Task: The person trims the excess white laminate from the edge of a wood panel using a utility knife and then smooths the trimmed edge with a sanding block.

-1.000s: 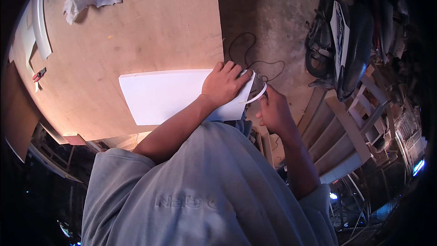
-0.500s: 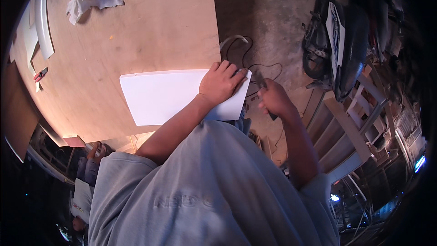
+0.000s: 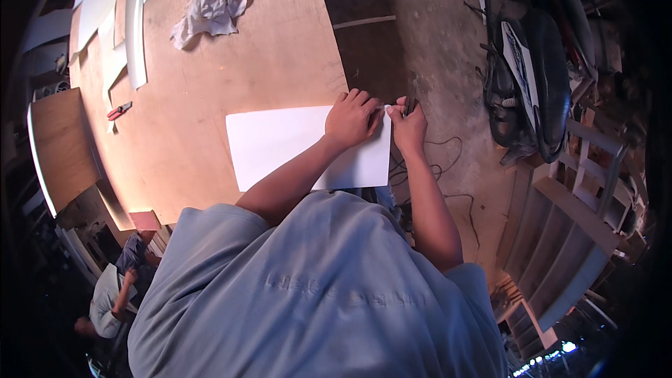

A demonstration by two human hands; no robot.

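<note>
A white rectangular board (image 3: 280,141) lies along the near edge of the wooden tabletop. My left hand (image 3: 352,117) rests on its far right part, fingers spread toward the far edge and thumb side near the right corner. Just off that corner, my right hand (image 3: 409,128) is closed around a slim dark hand tool (image 3: 409,106) that points up and away. The tool's kind is hard to make out, since the fingers cover much of it. Thumb and fingertips of the right hand are close to the board's corner, and I cannot tell whether they touch it.
On the plywood tabletop (image 3: 280,42) lie a crumpled white cloth (image 3: 211,10), a red utility knife (image 3: 120,110) and pale strips (image 3: 136,35). A motorcycle (image 3: 526,77) and wooden frames (image 3: 560,238) stand right. A cable (image 3: 448,143) crosses the floor. Another person (image 3: 112,294) is at lower left.
The view has shifted, so the table and board sit further right. My right hand has come up to the board's far right corner with the dark tool. The left hand stays on the board.
</note>
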